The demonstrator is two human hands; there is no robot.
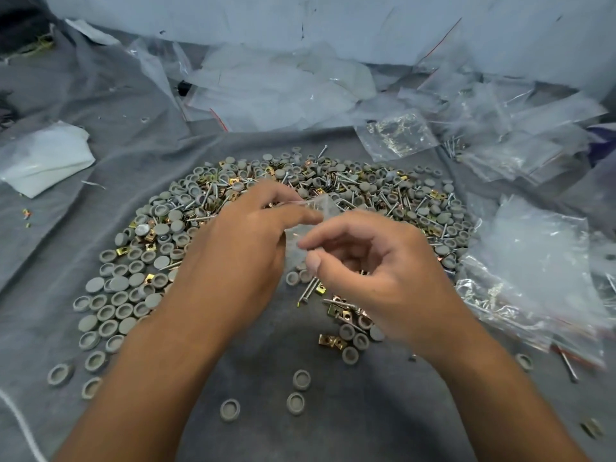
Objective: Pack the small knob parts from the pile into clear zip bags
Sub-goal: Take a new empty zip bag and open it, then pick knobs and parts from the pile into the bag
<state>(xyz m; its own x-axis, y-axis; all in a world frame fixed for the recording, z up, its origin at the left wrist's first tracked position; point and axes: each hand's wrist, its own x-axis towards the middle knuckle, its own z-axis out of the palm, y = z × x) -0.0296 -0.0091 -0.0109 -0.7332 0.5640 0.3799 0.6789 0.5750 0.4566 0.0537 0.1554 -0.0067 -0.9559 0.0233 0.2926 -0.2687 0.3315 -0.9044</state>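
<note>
While both hands meet over the middle of the pile, this is what shows:

Knobs: small round grey knob parts (124, 310), some flat side up, some like tiny cups, mixed with shiny nails (308, 290) and gold metal clips (331, 340).
Pile: a wide heap (393, 191) spread from left to right, reaching far behind the hands.
Bag: a small clear zip bag (321, 208), thin and crinkly, held just above the pile between the two hands.
Left hand (240, 248): its grip pinches the bag's top edge with thumb and finger.
Right hand (376, 261): fingers curled, its grip pinching the bag's near side with thumb and first finger.
Surface: soft grey cloth (110, 121) with folds.
Far and right: many more clear bags (520, 258) lie in loose heaps, some with nails inside.
Left: a folded white plastic sheet (43, 158) lies well apart from the pile.
</note>
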